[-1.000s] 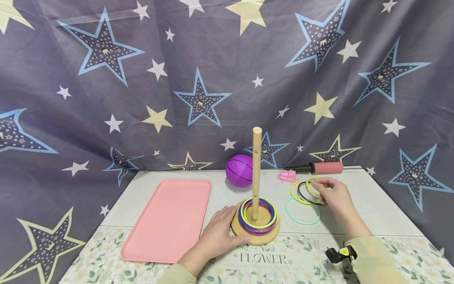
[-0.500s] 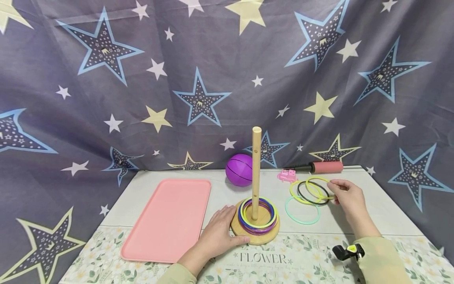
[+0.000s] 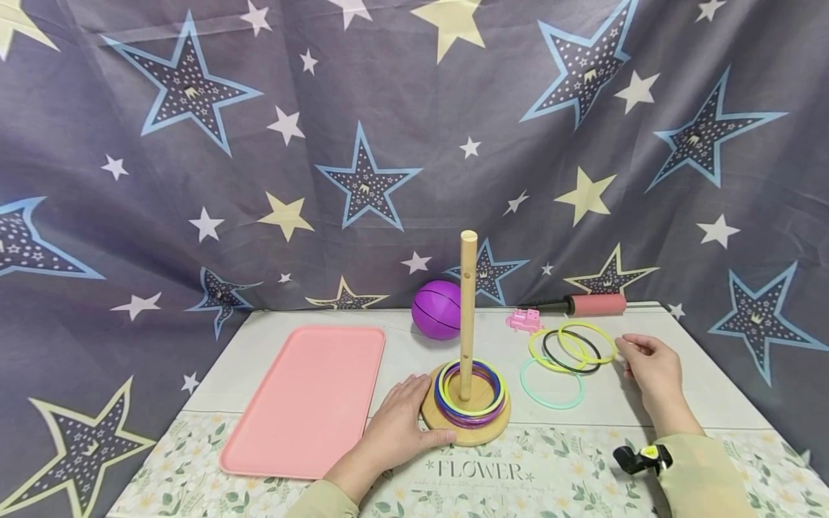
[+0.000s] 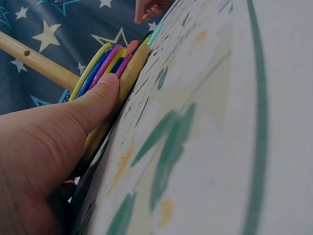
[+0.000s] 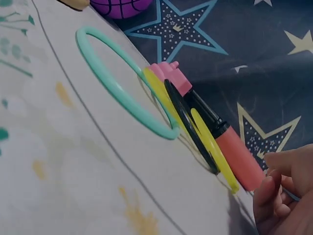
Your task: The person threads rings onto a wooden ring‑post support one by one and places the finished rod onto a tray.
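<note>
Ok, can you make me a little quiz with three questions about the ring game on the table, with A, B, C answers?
1. Where is the purple ball?
A. behind the wooden ring stand
B. on the pink tray
C. in a hand

2. How many loose rings lie on the table to the right of the stand?
A. two
B. four
C. six

3. What is the right hand doing?
A. holding the black ring
B. holding no ring, just right of the rings
C. pressing the tray

Answers:
1. A, the ball sits at the back by the curtain, behind the stand.
2. B, two yellow rings, one black and one green ring.
3. B, its fingers are clear of the rings, while the left hand rests on the stand's base.
</note>
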A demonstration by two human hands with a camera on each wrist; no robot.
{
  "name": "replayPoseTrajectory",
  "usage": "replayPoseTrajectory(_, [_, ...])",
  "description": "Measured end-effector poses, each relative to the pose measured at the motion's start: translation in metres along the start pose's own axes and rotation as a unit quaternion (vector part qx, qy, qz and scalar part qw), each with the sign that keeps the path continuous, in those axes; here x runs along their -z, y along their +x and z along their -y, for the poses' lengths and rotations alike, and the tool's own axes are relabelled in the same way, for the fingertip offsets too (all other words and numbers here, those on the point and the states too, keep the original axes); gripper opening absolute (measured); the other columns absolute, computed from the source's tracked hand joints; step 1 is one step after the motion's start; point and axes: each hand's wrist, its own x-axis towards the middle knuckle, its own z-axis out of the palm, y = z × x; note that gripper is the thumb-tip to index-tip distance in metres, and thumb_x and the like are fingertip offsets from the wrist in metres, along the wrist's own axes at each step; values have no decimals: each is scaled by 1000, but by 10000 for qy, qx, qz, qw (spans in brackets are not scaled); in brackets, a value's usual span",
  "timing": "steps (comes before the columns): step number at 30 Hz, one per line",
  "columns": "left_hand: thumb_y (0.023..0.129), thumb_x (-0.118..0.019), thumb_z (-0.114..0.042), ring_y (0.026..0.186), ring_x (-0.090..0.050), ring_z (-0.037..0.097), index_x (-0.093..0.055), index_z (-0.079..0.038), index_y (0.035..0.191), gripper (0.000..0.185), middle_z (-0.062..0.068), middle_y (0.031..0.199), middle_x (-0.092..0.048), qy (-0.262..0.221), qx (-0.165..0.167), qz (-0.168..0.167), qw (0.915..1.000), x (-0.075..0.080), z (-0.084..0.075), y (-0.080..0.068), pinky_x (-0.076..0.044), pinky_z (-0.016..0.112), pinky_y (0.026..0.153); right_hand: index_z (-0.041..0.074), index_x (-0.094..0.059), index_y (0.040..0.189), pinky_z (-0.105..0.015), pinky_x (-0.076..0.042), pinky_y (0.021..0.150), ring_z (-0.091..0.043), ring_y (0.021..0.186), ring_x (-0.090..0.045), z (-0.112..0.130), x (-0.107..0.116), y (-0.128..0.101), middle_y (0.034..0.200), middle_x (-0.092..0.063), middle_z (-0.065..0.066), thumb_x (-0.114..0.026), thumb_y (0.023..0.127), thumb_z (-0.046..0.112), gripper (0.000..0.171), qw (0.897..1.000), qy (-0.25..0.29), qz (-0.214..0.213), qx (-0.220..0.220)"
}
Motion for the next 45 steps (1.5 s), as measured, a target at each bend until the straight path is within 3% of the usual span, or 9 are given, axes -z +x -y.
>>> replayPoseTrajectory(7, [87,-86,-70,160,-38,42,-45,1,165,114,23,166,-50,16,12,12,10000,0,1,1,-25,59,134,-5,-61,143,-23,-55,51,-7,64,-58,-11,4,2,88,-60,3,-67,111,24,44,9999,-86,-99,-72])
replayPoseTrajectory(19, [87,-86,-67,160,-37,44,-45,4,164,113,24,166,-49,-40,-8,43,10000,4,-2,0,-25,60,134,-6,-61,144,-26,-54,49,-11,58,-60,-18,4,11,96,-63,-5,-68,109,28,49,9974,-705,-74,111])
replayPoseTrajectory(33, [87,-86,-68,161,-37,42,-45,1,166,113,22,167,-49,-13,31,73,10000,1,0,0,-24,58,134,-11,-65,140,-28,-50,50,-13,59,-61,-16,9,20,78,-67,-3,-67,109,29,51,9896,-1413,185,207])
replayPoseTrajectory(45, [86,-86,-69,160,-39,43,-45,0,166,114,23,166,-50,-36,-17,10,10000,0,2,0,-25,60,133,-8,-72,125,-33,-49,50,-16,57,-61,-12,6,22,69,-66,-1,-71,107,25,38,9834,-1784,194,285])
